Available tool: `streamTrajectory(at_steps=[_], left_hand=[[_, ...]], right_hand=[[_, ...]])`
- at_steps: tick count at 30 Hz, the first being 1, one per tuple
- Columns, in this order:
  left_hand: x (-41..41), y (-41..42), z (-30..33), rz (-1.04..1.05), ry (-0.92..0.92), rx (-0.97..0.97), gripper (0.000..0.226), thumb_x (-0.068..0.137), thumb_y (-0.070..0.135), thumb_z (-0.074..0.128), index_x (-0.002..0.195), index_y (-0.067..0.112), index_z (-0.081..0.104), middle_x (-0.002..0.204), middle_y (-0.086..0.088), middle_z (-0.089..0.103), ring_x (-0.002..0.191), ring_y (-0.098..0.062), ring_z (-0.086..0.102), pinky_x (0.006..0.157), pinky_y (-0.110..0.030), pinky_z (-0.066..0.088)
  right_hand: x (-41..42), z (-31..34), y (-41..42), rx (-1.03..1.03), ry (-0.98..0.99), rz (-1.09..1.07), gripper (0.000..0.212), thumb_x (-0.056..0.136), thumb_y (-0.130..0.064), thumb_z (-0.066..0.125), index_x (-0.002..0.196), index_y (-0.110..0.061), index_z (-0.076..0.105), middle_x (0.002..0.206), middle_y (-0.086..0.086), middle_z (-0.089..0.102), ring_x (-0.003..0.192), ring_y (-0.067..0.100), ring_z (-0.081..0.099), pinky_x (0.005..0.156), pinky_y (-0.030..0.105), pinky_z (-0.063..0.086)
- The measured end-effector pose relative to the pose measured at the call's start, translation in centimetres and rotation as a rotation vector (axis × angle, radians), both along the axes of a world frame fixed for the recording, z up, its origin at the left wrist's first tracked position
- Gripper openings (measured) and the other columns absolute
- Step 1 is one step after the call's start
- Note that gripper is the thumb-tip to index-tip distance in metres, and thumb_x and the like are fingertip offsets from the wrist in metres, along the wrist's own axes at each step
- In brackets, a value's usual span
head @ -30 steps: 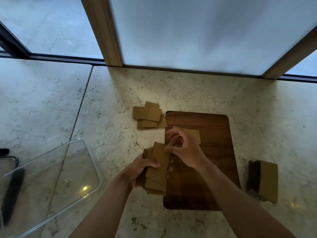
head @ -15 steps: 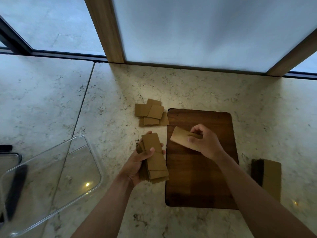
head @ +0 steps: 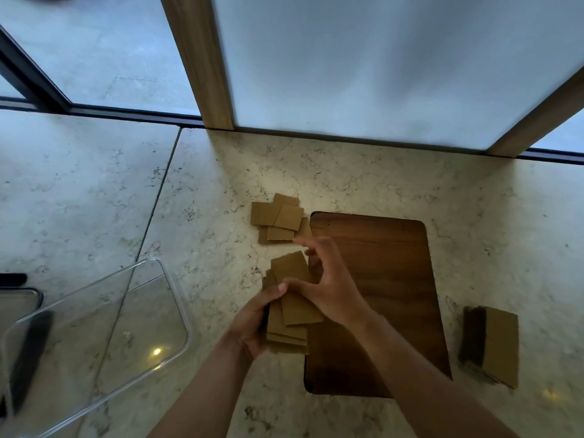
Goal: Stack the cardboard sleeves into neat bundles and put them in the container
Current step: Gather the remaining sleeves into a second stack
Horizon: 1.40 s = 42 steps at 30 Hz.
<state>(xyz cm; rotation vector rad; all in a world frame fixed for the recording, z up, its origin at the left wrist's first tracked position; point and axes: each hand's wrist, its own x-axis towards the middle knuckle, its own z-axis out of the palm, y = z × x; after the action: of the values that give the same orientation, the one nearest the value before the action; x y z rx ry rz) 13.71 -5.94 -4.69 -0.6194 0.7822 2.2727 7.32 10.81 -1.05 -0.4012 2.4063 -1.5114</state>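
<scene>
My left hand (head: pixel 252 324) grips a fanned bundle of brown cardboard sleeves (head: pixel 290 311) from its left side, above the marble counter beside the wooden board (head: pixel 388 279). My right hand (head: pixel 328 282) rests on top of that bundle, thumb pressing the top sleeve, fingers spread above it. A loose pile of several sleeves (head: pixel 279 221) lies on the counter just beyond the hands. A neat stacked bundle (head: pixel 493 346) lies at the right. The clear plastic container (head: pixel 94 339) sits at the lower left, with no sleeves in it.
A window with wooden posts (head: pixel 202 64) runs along the back of the marble counter (head: pixel 489 216). A dark object (head: pixel 28 352) shows through the container's left side. A seam in the counter (head: pixel 155 210) runs diagonally left of the loose pile.
My right hand carried a single sleeve from above the board leftward and laid it on the bundle in my left hand. The bundle has shifted slightly toward the board.
</scene>
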Motion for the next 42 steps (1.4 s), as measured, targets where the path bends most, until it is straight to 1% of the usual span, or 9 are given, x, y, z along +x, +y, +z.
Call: streamTrajectory(at_steps=[8, 17, 22, 26, 30, 32, 37, 39, 42], left_hand=[[-2.1, -0.3, -1.1, 0.443, 0.06, 0.088, 0.093, 0.058, 0.014, 0.094, 0.141, 0.042, 0.062, 0.122, -0.021, 0.075, 0.1, -0.039, 0.075, 0.075, -0.057, 0.062], [-5.8, -1.2, -0.6, 0.542, -0.004, 0.098, 0.049, 0.092, 0.055, 0.061, 0.105, 0.014, 0.085, 0.108, -0.017, 0.081, 0.095, -0.031, 0.08, 0.077, -0.045, 0.066], [-6.4, -3.6, -2.4, 0.71, -0.027, 0.125, 0.046, 0.089, 0.023, 0.077, 0.129, 0.029, 0.056, 0.106, -0.022, 0.071, 0.091, -0.036, 0.074, 0.084, -0.055, 0.062], [-6.0, -4.5, -2.7, 0.644, 0.001, 0.016, 0.057, 0.083, 0.017, 0.082, 0.134, 0.032, 0.062, 0.119, -0.028, 0.073, 0.104, -0.044, 0.075, 0.082, -0.058, 0.061], [-6.9, -5.1, -1.8, 0.646, 0.003, -0.137, 0.06, 0.074, 0.018, 0.088, 0.128, 0.033, 0.065, 0.119, -0.027, 0.072, 0.098, -0.042, 0.075, 0.079, -0.057, 0.063], [-7.6, -5.0, -1.2, 0.625, 0.03, -0.228, 0.061, 0.076, 0.02, 0.088, 0.13, 0.031, 0.062, 0.116, -0.025, 0.072, 0.093, -0.038, 0.076, 0.074, -0.056, 0.064], [-8.4, -4.4, -0.4, 0.498, 0.023, -0.449, 0.056, 0.077, 0.021, 0.09, 0.125, 0.037, 0.065, 0.12, -0.021, 0.072, 0.087, -0.038, 0.08, 0.064, -0.059, 0.064], [-8.0, -5.0, -0.8, 0.539, 0.008, -0.452, 0.05, 0.085, 0.002, 0.078, 0.121, 0.036, 0.069, 0.116, -0.02, 0.073, 0.081, -0.034, 0.08, 0.06, -0.052, 0.064], [-7.0, -6.0, -1.1, 0.564, -0.003, -0.413, 0.052, 0.087, -0.002, 0.074, 0.125, 0.034, 0.067, 0.12, -0.023, 0.073, 0.095, -0.041, 0.079, 0.07, -0.064, 0.063]], right_hand=[[0.5, -1.2, -4.4, -0.197, 0.097, -0.345, 0.031, 0.097, -0.057, 0.048, 0.116, -0.035, 0.06, 0.118, -0.012, 0.058, 0.105, 0.018, 0.062, 0.081, 0.043, 0.057], [-3.9, -3.6, -8.2, -0.088, 0.356, -0.302, 0.025, 0.1, -0.031, 0.045, 0.088, -0.017, 0.061, 0.09, 0.001, 0.062, 0.084, 0.019, 0.06, 0.07, 0.039, 0.05], [-10.3, -4.7, -6.5, 0.357, 0.224, -0.275, 0.047, 0.095, -0.052, 0.047, 0.123, -0.018, 0.064, 0.119, 0.011, 0.054, 0.109, 0.028, 0.051, 0.091, 0.04, 0.049], [-12.8, -5.3, -5.8, 0.827, 0.192, 0.016, 0.064, 0.085, -0.061, 0.065, 0.137, -0.026, 0.053, 0.135, 0.006, 0.041, 0.125, 0.028, 0.037, 0.106, 0.045, 0.035], [-12.9, -4.2, -4.7, 0.42, 0.041, -0.265, 0.028, 0.091, -0.041, 0.07, 0.103, -0.017, 0.065, 0.096, -0.002, 0.067, 0.093, 0.021, 0.065, 0.073, 0.017, 0.049], [-11.4, -3.1, -5.0, 0.139, -0.213, -0.421, 0.024, 0.096, -0.039, 0.064, 0.093, -0.016, 0.068, 0.084, 0.003, 0.073, 0.08, 0.028, 0.071, 0.065, 0.028, 0.06], [-7.4, -3.2, -6.8, 0.223, -0.29, -0.074, 0.045, 0.101, -0.043, 0.05, 0.08, -0.012, 0.075, 0.062, -0.005, 0.066, 0.051, 0.007, 0.059, 0.05, 0.021, 0.042], [-8.8, -3.7, -6.0, 0.339, -0.119, -0.254, 0.039, 0.101, -0.039, 0.052, 0.093, -0.01, 0.076, 0.077, 0.002, 0.069, 0.064, 0.009, 0.058, 0.056, 0.017, 0.039], [-12.1, -4.2, -4.5, 0.643, 0.088, -0.178, 0.044, 0.096, -0.026, 0.062, 0.14, -0.025, 0.056, 0.139, 0.009, 0.048, 0.13, 0.026, 0.042, 0.11, 0.035, 0.039]])
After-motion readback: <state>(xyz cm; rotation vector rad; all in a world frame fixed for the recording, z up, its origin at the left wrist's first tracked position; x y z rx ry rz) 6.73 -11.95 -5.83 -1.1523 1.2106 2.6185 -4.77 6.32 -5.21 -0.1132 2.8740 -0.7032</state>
